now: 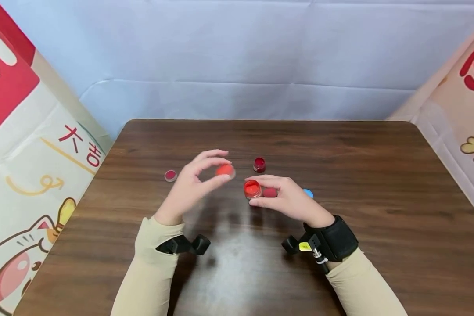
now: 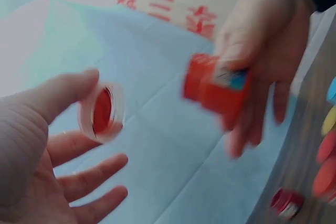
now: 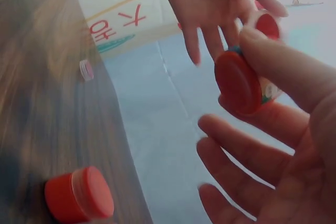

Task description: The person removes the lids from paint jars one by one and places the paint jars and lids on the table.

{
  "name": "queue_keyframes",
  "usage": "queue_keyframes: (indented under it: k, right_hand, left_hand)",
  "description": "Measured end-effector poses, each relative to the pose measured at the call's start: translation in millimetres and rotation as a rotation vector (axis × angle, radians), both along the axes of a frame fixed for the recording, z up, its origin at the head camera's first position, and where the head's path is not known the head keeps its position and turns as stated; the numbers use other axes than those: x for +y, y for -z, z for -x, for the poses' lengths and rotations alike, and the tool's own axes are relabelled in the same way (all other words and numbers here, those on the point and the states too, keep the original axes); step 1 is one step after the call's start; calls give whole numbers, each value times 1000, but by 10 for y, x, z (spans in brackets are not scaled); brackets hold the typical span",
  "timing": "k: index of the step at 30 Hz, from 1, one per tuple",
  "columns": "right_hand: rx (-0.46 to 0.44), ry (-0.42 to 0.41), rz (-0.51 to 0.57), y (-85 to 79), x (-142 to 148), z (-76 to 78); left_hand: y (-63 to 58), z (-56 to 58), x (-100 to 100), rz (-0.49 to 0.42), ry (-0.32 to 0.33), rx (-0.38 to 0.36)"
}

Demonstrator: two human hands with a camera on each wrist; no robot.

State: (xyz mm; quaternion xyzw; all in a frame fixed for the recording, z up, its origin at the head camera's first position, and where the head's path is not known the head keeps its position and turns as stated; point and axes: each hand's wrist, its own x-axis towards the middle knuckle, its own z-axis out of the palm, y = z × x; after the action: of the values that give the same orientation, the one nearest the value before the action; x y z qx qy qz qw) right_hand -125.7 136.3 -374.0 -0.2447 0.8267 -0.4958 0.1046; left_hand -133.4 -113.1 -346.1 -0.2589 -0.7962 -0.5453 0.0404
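Observation:
My left hand (image 1: 193,184) pinches a round screw lid (image 1: 224,170) between thumb and fingertips, red-orange on top with a clear threaded rim in the left wrist view. To its right, my right hand (image 1: 282,195) grips a small paint jar (image 1: 252,189) by its sides. That jar has no lid on, and red-orange paint shows through its mouth. Its label (image 2: 231,78) appears in the left wrist view, where the jar leans sideways. The lid and the jar are apart, both above the table.
Beyond the hands stands an uncapped dark red jar (image 1: 259,165). A dark red lid (image 1: 170,176) lies on the wooden table (image 1: 359,175) at left. A capped red jar (image 3: 73,195) and a blue lid (image 1: 308,193) are partly behind my right hand. Printed cloths hang around the table.

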Motion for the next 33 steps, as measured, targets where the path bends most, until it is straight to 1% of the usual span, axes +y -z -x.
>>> queue_keyframes:
  k: [2,4,6,8,11,14,16,18,22,24,27,33]
  right_hand:
    - [-18,79,-32,31,11,41]
    - [-24,169,-69,66,45,90]
    - [-21,246,-104,119,94,148]
    - [-11,310,-127,187,134,213]
    - [7,373,-174,281,189,291]
    - [12,406,-220,353,233,341]
    - [17,411,-253,399,254,361]
    - [23,408,-279,441,261,369]
    - [19,402,-302,489,296,375]
    - [11,400,-302,499,309,369]
    - [5,397,-291,509,321,359]
    - [26,389,-273,559,282,370]
  left_hand:
    - [3,37,-110,29,-79,-16]
    - [31,96,-208,84,-159,-23]
    - [95,167,-313,157,-231,-35]
    - [178,235,-424,257,-300,-57]
    - [326,327,-593,408,-383,-97]
    - [466,389,-704,535,-438,-141]
    - [548,414,-746,601,-454,-174]
    - [613,424,-769,655,-452,-213]
    - [681,457,-747,731,-427,-253]
    - [698,466,-730,743,-420,-259]
    - [713,465,-720,752,-426,-256]
    - [757,415,-775,768,-449,-272]
